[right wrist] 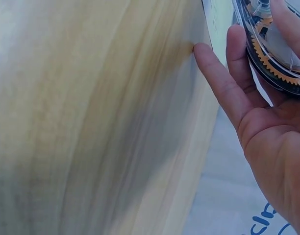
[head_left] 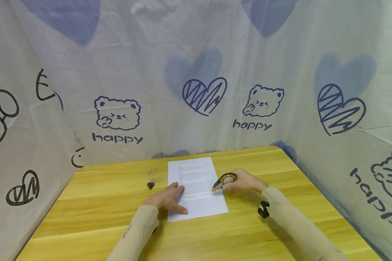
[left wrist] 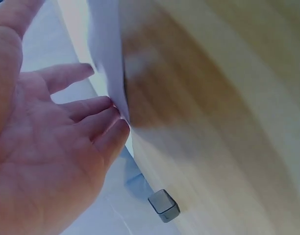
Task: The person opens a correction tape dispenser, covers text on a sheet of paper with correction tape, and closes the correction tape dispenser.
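On a yellow wood-grain table [head_left: 94, 203], a white rectangular sheet of printed paper [head_left: 197, 177] lies with the left hand [head_left: 166, 198], fingers spread, at its left edge; the right hand [head_left: 244, 181] pinches a black-and-orange, clear-cased correction-tape dispenser [head_left: 228, 179], tip over the sheet's right part.

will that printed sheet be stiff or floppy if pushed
Probably floppy: the printed sheet looks thin at its edge. It may slide, since the table beneath looks smooth, but could buckle where the left hand rests on it.
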`<act>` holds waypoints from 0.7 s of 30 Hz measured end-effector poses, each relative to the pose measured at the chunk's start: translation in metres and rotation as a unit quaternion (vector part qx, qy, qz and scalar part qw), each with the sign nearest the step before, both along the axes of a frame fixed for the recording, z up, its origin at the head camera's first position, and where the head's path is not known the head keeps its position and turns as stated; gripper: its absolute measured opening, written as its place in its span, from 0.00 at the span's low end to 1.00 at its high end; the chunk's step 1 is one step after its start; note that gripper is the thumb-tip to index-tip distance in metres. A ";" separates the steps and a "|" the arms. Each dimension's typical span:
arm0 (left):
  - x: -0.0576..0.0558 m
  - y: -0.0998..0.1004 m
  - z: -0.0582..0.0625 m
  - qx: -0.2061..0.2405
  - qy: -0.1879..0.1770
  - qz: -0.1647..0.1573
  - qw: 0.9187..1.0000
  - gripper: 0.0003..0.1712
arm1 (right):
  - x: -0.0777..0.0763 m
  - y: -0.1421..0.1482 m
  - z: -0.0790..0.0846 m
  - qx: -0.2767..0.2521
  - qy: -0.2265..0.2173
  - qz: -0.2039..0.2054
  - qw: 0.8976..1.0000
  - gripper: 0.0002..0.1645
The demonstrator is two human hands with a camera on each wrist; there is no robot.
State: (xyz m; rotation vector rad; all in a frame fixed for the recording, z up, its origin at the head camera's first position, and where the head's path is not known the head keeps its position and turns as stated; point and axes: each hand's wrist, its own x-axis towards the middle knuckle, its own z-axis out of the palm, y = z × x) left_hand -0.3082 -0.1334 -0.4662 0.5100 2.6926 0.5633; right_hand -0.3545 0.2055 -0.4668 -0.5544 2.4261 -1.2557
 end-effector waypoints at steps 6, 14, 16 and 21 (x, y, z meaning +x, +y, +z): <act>-0.014 -0.014 0.000 0.017 0.094 0.034 0.995 0.42 | 0.001 -0.006 -0.001 -0.007 0.009 -0.005 1.000 0.16; -0.022 -0.040 0.003 -0.069 0.260 0.088 0.959 0.06 | 0.003 -0.018 -0.004 -0.045 0.021 0.008 0.999 0.15; -0.021 -0.046 0.005 -0.085 0.277 0.109 0.951 0.05 | 0.004 -0.021 -0.004 -0.056 0.011 0.005 0.998 0.17; -0.021 -0.058 0.008 -0.081 0.254 0.159 0.951 0.08 | 0.005 -0.026 -0.003 -0.051 0.007 -0.013 0.999 0.19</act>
